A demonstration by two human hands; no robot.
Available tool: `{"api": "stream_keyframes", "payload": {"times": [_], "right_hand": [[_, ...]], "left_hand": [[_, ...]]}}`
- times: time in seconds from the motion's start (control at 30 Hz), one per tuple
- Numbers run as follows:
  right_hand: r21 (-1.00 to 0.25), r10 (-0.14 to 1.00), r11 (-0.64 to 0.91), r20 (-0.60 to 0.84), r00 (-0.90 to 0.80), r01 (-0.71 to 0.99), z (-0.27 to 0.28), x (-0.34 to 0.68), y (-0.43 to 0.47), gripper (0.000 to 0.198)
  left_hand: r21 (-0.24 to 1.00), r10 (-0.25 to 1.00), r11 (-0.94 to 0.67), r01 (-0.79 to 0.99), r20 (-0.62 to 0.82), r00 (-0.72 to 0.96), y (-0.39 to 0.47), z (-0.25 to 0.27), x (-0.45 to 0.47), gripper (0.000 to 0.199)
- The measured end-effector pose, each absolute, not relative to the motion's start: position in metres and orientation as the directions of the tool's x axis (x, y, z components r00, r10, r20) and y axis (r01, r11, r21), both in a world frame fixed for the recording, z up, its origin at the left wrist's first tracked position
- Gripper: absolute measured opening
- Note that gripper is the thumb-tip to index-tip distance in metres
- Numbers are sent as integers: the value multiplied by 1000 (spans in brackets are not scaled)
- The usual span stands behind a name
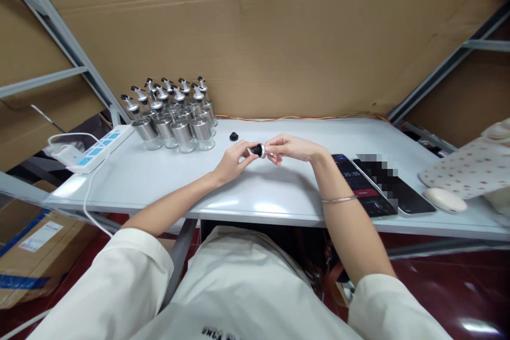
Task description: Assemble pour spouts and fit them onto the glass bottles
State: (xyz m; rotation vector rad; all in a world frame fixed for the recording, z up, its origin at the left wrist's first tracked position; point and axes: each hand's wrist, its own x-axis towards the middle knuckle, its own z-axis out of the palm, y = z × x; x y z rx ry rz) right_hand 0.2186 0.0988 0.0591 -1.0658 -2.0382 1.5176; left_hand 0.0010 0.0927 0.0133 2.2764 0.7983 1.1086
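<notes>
Above the middle of the table, both hands meet on a small bottle pourer (258, 150) with a black ribbed stopper and a silvery collar. My left hand (235, 162) pinches its black stopper end between thumb and fingers. On the silvery end, the fingers of my right hand (292, 149) are closed; they partly hide that end. A small black cap-like piece (234, 136) lies on the table just beyond my left hand. At the back left stand several glass bottles (183, 135) with steel bands, each topped by a similar silvery pourer with a black flap.
A white power strip (101, 150) with a cable sits at the table's left edge. Two phones, one a lit phone (360, 183) and one a dark phone (410, 194), lie at the right, beside a cream rounded case (445, 199) and a dotted cloth (458, 172). Cardboard (279, 37) walls the back.
</notes>
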Motion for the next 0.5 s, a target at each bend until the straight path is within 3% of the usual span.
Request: {"api": "stream_keyframes", "payload": {"times": [0.13, 0.3, 0.37, 0.5], "right_hand": [[-934, 719, 143, -130, -683, 328, 61, 217, 97, 36], [-928, 726, 223, -46, -686, 299, 64, 204, 93, 33], [-924, 740, 246, -15, -672, 291, 65, 198, 90, 32], [-901, 783, 322, 82, -616, 290, 66, 189, 85, 31]], "left_hand": [[453, 564, -823, 343, 572, 596, 96, 18, -3, 27], [65, 484, -841, 537, 532, 695, 110, 25, -4, 24], [5, 488, -816, 578, 542, 684, 115, 26, -5, 21], [1, 493, -783, 622, 611, 620, 118, 27, -9, 21]]}}
